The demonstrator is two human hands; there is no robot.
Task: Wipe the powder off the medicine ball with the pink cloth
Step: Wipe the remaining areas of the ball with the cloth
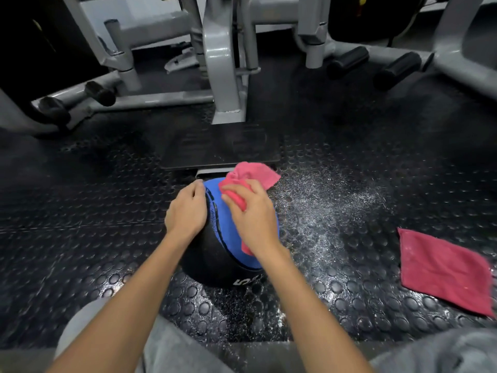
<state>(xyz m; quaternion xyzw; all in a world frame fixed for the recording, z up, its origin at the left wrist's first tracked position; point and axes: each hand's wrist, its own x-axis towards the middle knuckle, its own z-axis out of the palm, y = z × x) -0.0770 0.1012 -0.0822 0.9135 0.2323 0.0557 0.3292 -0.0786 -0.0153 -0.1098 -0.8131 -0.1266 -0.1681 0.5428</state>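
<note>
- The wiping step is under way: the right hand (252, 216) grips a bunched pink cloth (252, 172) and presses it onto the upper part of the medicine ball (219, 227), with a loose corner of cloth sticking out past the fingers.
- The left hand (185, 211) cups the ball's left side with its fingers curved over it, apparently to steady it. The two hands are apart, with a strip of the ball's blue panel between them.
- The ball sits on the studded rubber floor (107, 211), just in front of the black foot plate (217, 146) of a grey gym machine frame (226, 76).
- The ball is black with a blue panel and dark stitched seams. A white number shows low on its near side, and fine pale specks show along the seam by the left hand.
- The next move probably calls for turning the ball under the steadying hand, so the cloth can reach the parts now hidden.
- White powder (322, 211) is scattered over the floor to the ball's right. A second, darker cloth (443, 270) lies flat near the floor's right edge, well apart from the ball.
</note>
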